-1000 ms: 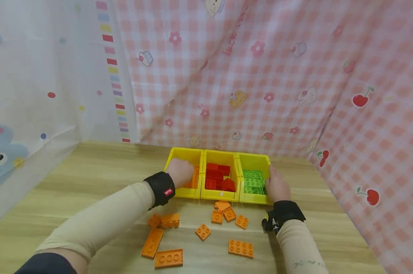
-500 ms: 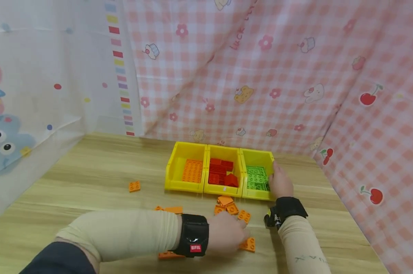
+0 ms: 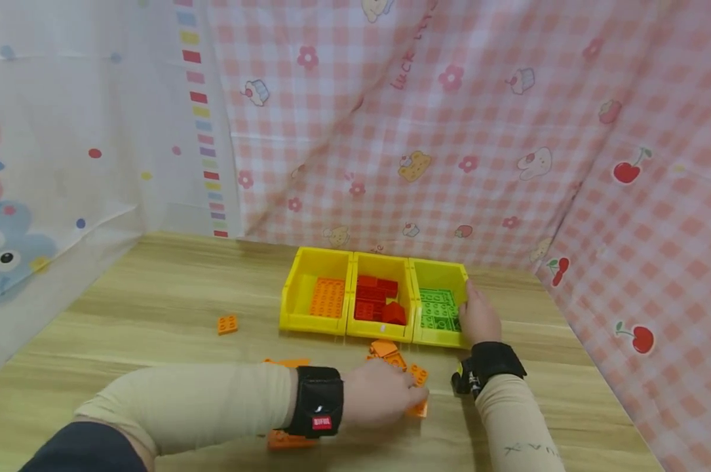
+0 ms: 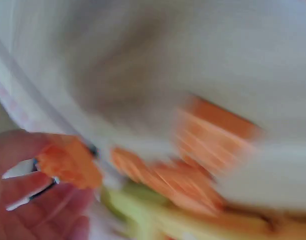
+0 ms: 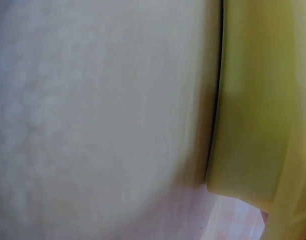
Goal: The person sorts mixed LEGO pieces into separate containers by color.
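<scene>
My left hand point(image 3: 379, 394) is low over the table in the head view, its fingers pinching an orange toy building brick point(image 4: 75, 162) that shows in the left wrist view. Other orange bricks point(image 3: 384, 349) lie beside the hand, near the bins; the left wrist view shows them blurred. With its thumb side at the rim, my right hand point(image 3: 481, 316) grips the right wall of the rightmost yellow bin point(image 3: 440, 335), which contains green bricks point(image 3: 440, 311). Only that bin's outer wall point(image 5: 258, 110) appears in the right wrist view; no fingers show there.
The left yellow bin point(image 3: 308, 324) holds orange bricks point(image 3: 328, 296); the middle one has red bricks point(image 3: 371, 298). A single orange brick point(image 3: 227, 324) sits left of the bins. My left forearm partly covers more orange bricks point(image 3: 290, 440). Patterned cloth point(image 3: 355, 131) hangs behind.
My left hand has left the left bin and moved right and nearer, to the loose orange bricks, picking one up. The right hand stays at the right bin.
</scene>
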A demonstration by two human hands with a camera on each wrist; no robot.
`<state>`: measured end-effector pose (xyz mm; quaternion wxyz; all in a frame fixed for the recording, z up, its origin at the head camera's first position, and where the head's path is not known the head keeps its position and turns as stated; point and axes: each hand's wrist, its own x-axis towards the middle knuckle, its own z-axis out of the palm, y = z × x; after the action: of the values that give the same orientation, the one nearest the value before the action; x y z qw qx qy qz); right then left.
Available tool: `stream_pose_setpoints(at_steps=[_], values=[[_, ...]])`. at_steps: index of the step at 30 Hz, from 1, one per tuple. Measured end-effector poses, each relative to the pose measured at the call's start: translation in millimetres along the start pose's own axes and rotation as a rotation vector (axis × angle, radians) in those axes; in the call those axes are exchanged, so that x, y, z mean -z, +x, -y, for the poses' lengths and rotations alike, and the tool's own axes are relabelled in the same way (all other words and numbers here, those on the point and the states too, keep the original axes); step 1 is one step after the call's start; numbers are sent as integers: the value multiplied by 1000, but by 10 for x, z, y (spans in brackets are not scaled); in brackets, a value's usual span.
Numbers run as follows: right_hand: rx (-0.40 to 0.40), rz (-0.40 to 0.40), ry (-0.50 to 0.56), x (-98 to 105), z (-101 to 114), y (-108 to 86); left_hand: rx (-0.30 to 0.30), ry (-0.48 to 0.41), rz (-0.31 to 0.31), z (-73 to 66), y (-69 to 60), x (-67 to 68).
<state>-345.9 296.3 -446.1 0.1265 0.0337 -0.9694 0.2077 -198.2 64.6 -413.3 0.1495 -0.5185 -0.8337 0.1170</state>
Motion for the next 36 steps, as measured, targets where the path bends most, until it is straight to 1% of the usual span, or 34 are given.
stream_pose_setpoints(at_steps=[2,4,6,8,10,11,12,14,15,17,19,21,24,27,31,36], values=[[5,-7,4,-12,3,-6,28,-6,-56,230,-137,45],[9,-15,6,-20,4,-9,75,0,-127,515,-278,62],[11,-21,6,-35,-5,-15,153,-1,-174,816,-411,44],[15,-30,3,-10,-10,7,243,25,-214,1121,-500,12],[19,-40,3,11,-13,21,331,63,-213,1376,-546,-47],[22,-44,2,21,-16,25,367,84,-192,1483,-550,-86],[23,-47,2,32,-13,28,399,104,-167,1573,-543,-125],[22,-50,2,51,-5,25,454,129,-83,1709,-496,-207],[18,-49,4,50,-5,26,478,131,-26,1761,-461,-249],[14,-47,5,37,-5,27,525,125,66,1830,-382,-327],[13,-46,7,14,2,22,583,100,134,1873,-303,-398],[13,-48,10,-12,10,23,628,85,151,1914,-233,-465],[14,-47,7,-39,20,-11,685,61,148,1940,-148,-592],[6,-35,10,-39,38,-28,724,59,172,1977,-91,-687],[-13,-19,13,-20,53,-28,753,15,208,1986,-38,-701],[-26,-24,17,14,41,-13,770,-107,251,1958,13,-639]])
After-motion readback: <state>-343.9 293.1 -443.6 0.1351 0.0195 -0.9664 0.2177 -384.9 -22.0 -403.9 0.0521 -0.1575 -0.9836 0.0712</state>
